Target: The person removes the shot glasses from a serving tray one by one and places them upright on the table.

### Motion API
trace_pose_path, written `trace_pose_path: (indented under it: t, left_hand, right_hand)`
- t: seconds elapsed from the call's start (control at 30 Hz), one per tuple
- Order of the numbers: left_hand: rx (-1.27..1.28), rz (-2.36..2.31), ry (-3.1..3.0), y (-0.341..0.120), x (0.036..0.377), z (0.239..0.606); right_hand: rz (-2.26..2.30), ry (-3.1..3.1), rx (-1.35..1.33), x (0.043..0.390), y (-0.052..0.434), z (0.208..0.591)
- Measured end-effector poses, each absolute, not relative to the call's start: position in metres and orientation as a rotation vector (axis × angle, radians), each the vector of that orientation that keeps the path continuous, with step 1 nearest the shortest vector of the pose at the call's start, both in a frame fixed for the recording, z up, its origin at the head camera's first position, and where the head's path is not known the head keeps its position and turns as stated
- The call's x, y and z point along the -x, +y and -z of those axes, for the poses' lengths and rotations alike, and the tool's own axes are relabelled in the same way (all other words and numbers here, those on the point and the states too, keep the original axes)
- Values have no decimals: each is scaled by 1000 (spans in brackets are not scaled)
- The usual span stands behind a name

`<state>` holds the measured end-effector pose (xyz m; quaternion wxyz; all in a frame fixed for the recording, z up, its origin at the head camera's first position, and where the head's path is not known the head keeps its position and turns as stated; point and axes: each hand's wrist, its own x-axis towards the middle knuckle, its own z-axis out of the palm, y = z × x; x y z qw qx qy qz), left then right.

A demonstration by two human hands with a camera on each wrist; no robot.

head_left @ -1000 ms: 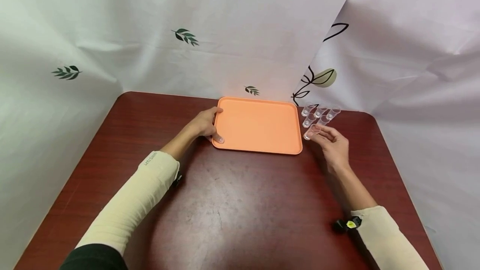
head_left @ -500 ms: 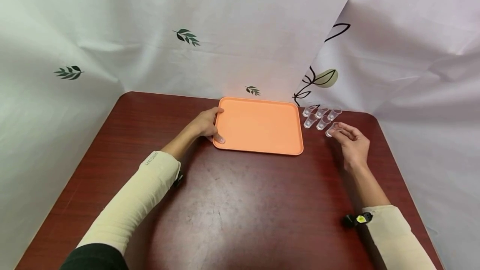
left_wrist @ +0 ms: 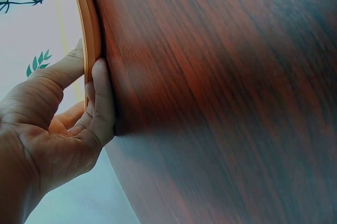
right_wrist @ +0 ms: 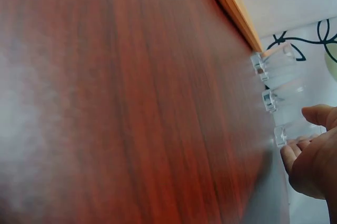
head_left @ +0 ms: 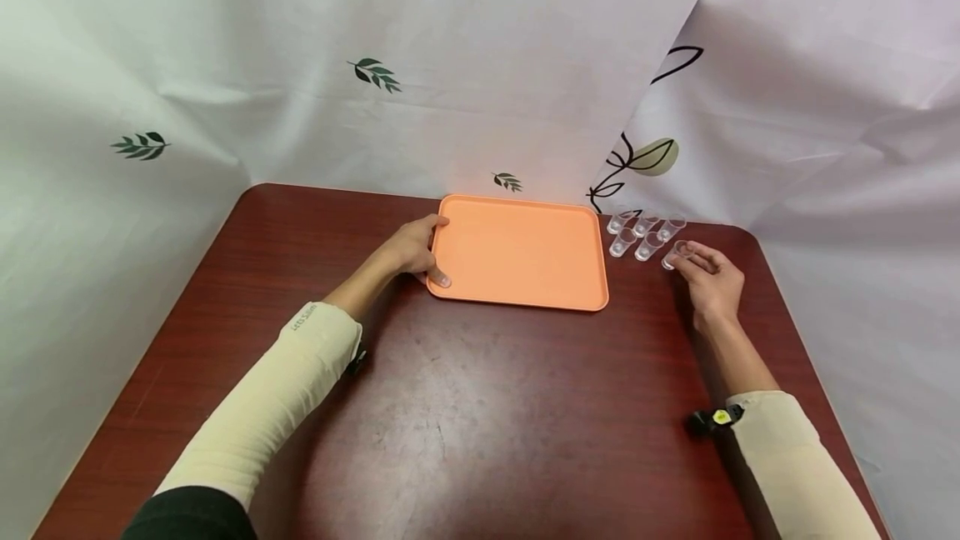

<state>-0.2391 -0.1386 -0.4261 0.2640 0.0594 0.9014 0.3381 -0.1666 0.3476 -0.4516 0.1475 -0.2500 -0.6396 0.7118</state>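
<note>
1. Two arms in cream sleeves reach forward over the dark red worktop (head_left: 465, 407), my left one angled in from the left, my right one running up the right side.
2. My left hand (head_left: 411, 250) lies at the left edge of the orange tray (head_left: 525, 252). The thumb is on the rim at the near-left corner and the fingers curl up along the edge towards the far-left corner.
3. In the left wrist view the same grip (left_wrist: 58, 129) pinches the thin orange rim (left_wrist: 89, 29) between thumb and fingertips, with the palm off to the side of the tray.
4. My right hand (head_left: 712, 277) sits right of the tray, well apart from it, wrist low over the worktop and fingers pointing left and away from me.
5. That grip is closed round one small clear cup (head_left: 674, 255), thumb and fingertips pinching it near its rim; the cup stands on the worktop or just over it, I cannot tell which.
6. In the right wrist view the held cup (right_wrist: 287, 133) shows just at my fingertips (right_wrist: 293, 153).
7. Five more clear cups (head_left: 639, 233) stand in a cluster between the tray's far-right corner and my right hand, the nearest one just beside the cup I hold.
8. A white cloth backdrop (head_left: 450, 65) with printed leaves hangs behind the worktop.
</note>
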Motion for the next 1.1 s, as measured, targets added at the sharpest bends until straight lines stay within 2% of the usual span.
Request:
trace_pose_path:
  t: [0.67,1.1]
  left_hand:
    - [-167,-886,2436,-136,240,422]
    - [-261,-1000,2403,-159,233,422]
  right_hand:
    - [-2040,-1789,690,182,345,458]
    - [-2009,-1878,735,172,353,447]
